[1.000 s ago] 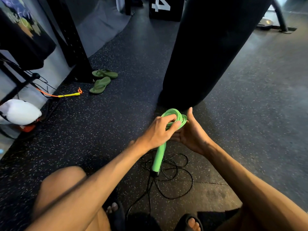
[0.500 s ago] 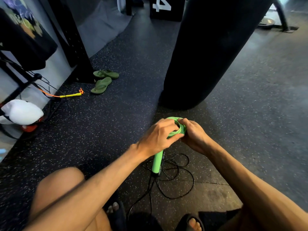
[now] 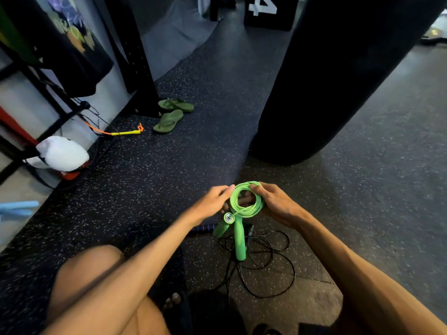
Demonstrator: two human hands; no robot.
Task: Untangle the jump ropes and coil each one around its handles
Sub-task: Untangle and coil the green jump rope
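I hold a bright green jump rope (image 3: 246, 204) low over the floor, its cord wound into a round coil. My left hand (image 3: 212, 203) pinches the coil's left side and my right hand (image 3: 273, 201) grips its right side. Two green handles (image 3: 239, 240) hang down from the coil, one showing a metal end cap. Beneath them a black jump rope (image 3: 271, 259) lies in loose tangled loops on the floor, with a dark blue-black handle (image 3: 202, 229) showing just behind my left wrist.
A big black punching bag (image 3: 338, 76) hangs right ahead. Green flip-flops (image 3: 171, 114) and a yellow and orange rope (image 3: 121, 132) lie at the left near a black rack (image 3: 130, 56). A white bag (image 3: 60, 153) sits far left. My knee and feet are below.
Both hands shifted to the sides of the coil, which now faces me as an open ring. The two handles have swung down and hang apart below it.
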